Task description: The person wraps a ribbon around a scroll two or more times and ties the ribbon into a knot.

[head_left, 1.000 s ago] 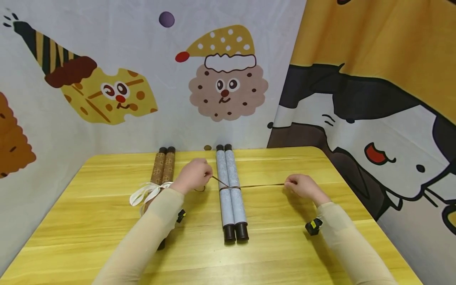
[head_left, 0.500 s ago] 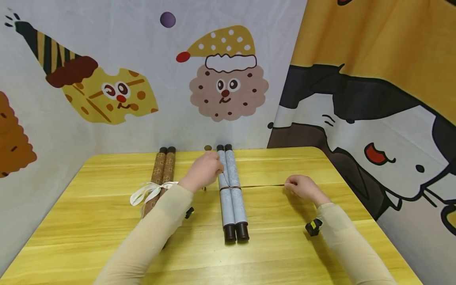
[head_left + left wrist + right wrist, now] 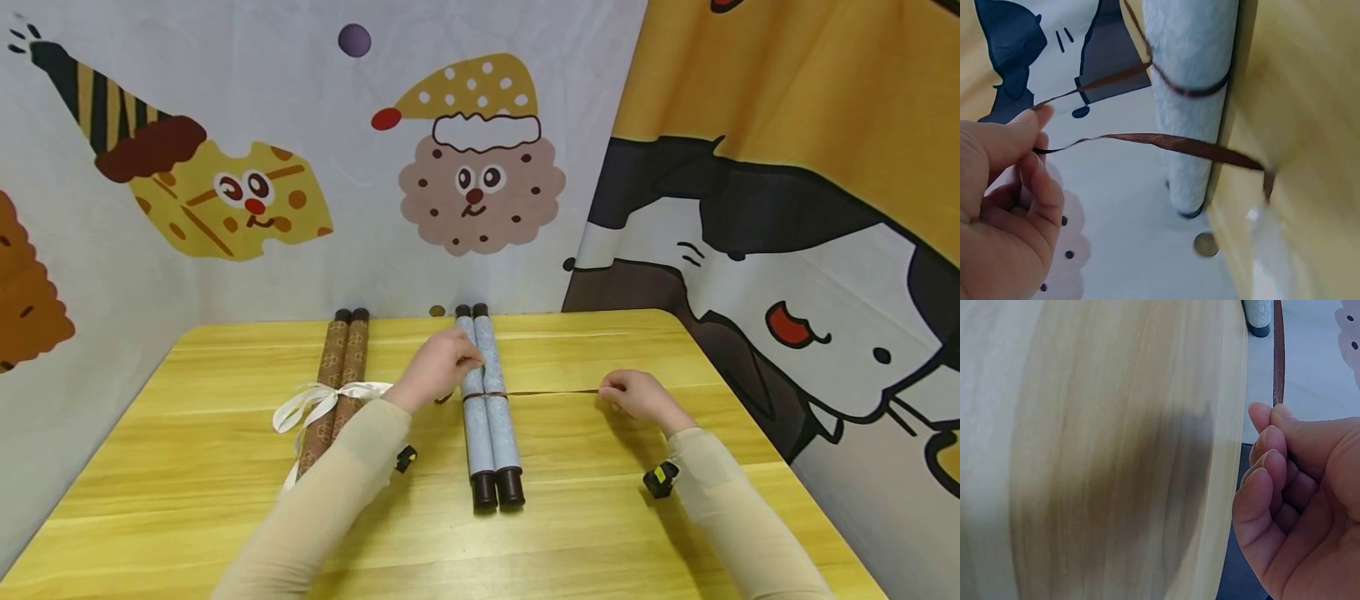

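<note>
A pale blue double-rolled scroll [image 3: 477, 437] with dark end knobs lies on the table, its two rolls side by side. Round its middle runs a thin brown ribbon [image 3: 551, 392], crossed on top. My left hand [image 3: 441, 365] is above the scroll's left roll and pinches one ribbon end between thumb and fingertips; in the left wrist view a length of ribbon [image 3: 1191, 147] trails from the pinch down toward the table. Off to the right, my right hand [image 3: 637, 393] pinches the other end, the ribbon [image 3: 1279, 356] stretched taut from the scroll.
Left of the blue scroll lies a brown patterned scroll [image 3: 332, 358], tied with a white ribbon bow [image 3: 318, 404] and partly hidden by my left forearm. The wooden table [image 3: 585, 517] meets a printed cloth backdrop [image 3: 360, 275] at its far edge.
My left hand has moved right with its ribbon end, from beside the blue scroll to over its left roll. The right hand stays nearly still, holding its end taut.
</note>
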Action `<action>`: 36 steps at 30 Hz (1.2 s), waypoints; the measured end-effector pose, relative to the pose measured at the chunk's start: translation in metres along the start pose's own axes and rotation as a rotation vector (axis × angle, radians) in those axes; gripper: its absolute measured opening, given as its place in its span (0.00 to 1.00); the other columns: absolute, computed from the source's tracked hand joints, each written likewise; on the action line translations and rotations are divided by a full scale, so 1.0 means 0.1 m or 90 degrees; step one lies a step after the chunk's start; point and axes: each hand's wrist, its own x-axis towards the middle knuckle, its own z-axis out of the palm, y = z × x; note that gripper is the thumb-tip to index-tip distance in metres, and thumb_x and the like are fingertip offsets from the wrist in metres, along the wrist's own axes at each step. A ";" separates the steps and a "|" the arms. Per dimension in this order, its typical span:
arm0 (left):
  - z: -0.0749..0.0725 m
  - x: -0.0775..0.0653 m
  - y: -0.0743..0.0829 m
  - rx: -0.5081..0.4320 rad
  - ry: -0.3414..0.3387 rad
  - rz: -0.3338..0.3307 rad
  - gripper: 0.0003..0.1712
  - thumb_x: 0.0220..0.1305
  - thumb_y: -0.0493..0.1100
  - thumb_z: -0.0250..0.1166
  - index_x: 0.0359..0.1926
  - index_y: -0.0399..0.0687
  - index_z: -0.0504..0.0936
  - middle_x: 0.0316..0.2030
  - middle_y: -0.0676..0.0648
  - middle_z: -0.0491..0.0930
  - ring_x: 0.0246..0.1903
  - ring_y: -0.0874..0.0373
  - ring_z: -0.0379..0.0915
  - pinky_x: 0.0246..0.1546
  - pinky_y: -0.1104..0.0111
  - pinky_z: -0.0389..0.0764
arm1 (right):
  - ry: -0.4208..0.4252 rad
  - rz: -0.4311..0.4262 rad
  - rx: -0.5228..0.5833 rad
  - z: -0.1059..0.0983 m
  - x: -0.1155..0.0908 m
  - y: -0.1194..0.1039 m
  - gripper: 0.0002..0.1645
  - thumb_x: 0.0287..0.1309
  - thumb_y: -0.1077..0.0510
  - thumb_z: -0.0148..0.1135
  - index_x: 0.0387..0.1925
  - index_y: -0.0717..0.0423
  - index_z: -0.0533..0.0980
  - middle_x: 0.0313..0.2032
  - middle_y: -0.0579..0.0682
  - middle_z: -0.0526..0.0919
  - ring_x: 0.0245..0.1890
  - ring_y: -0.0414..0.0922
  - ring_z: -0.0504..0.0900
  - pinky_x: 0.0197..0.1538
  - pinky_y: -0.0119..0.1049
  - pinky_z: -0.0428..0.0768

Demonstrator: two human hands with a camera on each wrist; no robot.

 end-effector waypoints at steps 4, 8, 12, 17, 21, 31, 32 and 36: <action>0.12 -0.02 -0.01 -0.083 0.038 -0.028 0.04 0.63 0.36 0.69 0.38 0.44 0.90 0.33 0.49 0.82 0.34 0.56 0.76 0.38 0.66 0.78 | 0.003 0.002 0.002 0.00 0.00 0.02 0.11 0.70 0.57 0.58 0.32 0.59 0.78 0.20 0.47 0.73 0.18 0.44 0.69 0.26 0.38 0.69; 0.20 -0.05 -0.03 -0.175 0.059 -0.083 0.05 0.65 0.36 0.68 0.39 0.42 0.89 0.36 0.47 0.84 0.36 0.55 0.78 0.40 0.63 0.79 | 0.003 0.012 0.006 0.00 0.00 0.03 0.11 0.71 0.58 0.57 0.33 0.59 0.78 0.20 0.47 0.73 0.17 0.43 0.68 0.26 0.38 0.69; 0.23 -0.08 -0.09 -0.172 0.038 -0.137 0.07 0.66 0.36 0.66 0.43 0.40 0.88 0.40 0.45 0.84 0.40 0.52 0.79 0.44 0.60 0.79 | 0.002 0.017 0.013 -0.01 -0.01 0.02 0.10 0.71 0.58 0.57 0.34 0.59 0.78 0.20 0.47 0.72 0.17 0.43 0.68 0.27 0.38 0.69; 0.19 -0.08 -0.18 -0.066 0.000 -0.159 0.13 0.67 0.37 0.65 0.50 0.37 0.85 0.46 0.41 0.83 0.47 0.47 0.78 0.50 0.55 0.77 | -0.006 0.020 0.025 -0.04 -0.04 0.01 0.10 0.71 0.58 0.56 0.35 0.61 0.78 0.20 0.49 0.73 0.18 0.43 0.68 0.27 0.38 0.70; 0.14 -0.05 -0.24 0.015 -0.016 -0.147 0.16 0.66 0.38 0.67 0.53 0.36 0.83 0.48 0.40 0.82 0.49 0.46 0.78 0.53 0.55 0.76 | -0.008 0.015 0.029 -0.05 -0.04 0.00 0.10 0.71 0.58 0.56 0.35 0.61 0.78 0.20 0.50 0.73 0.18 0.43 0.68 0.26 0.38 0.69; 0.15 0.12 -0.33 0.110 -0.093 -0.046 0.11 0.61 0.32 0.68 0.45 0.41 0.87 0.43 0.45 0.85 0.46 0.49 0.79 0.52 0.58 0.77 | -0.006 0.020 0.023 -0.03 -0.05 -0.02 0.10 0.71 0.59 0.57 0.34 0.60 0.78 0.20 0.49 0.73 0.19 0.42 0.69 0.26 0.37 0.69; 0.17 0.14 -0.33 0.119 -0.098 -0.033 0.10 0.60 0.30 0.68 0.43 0.42 0.88 0.41 0.46 0.85 0.45 0.49 0.79 0.51 0.58 0.77 | -0.006 0.021 0.024 -0.03 -0.05 -0.02 0.10 0.71 0.59 0.57 0.34 0.60 0.78 0.20 0.49 0.73 0.19 0.42 0.68 0.26 0.37 0.69; 0.26 0.17 -0.38 0.164 -0.120 0.000 0.10 0.56 0.27 0.68 0.34 0.45 0.88 0.35 0.48 0.83 0.40 0.50 0.78 0.46 0.59 0.78 | -0.010 0.023 0.031 -0.01 -0.05 -0.01 0.10 0.71 0.59 0.57 0.34 0.60 0.77 0.21 0.50 0.73 0.19 0.42 0.69 0.26 0.37 0.69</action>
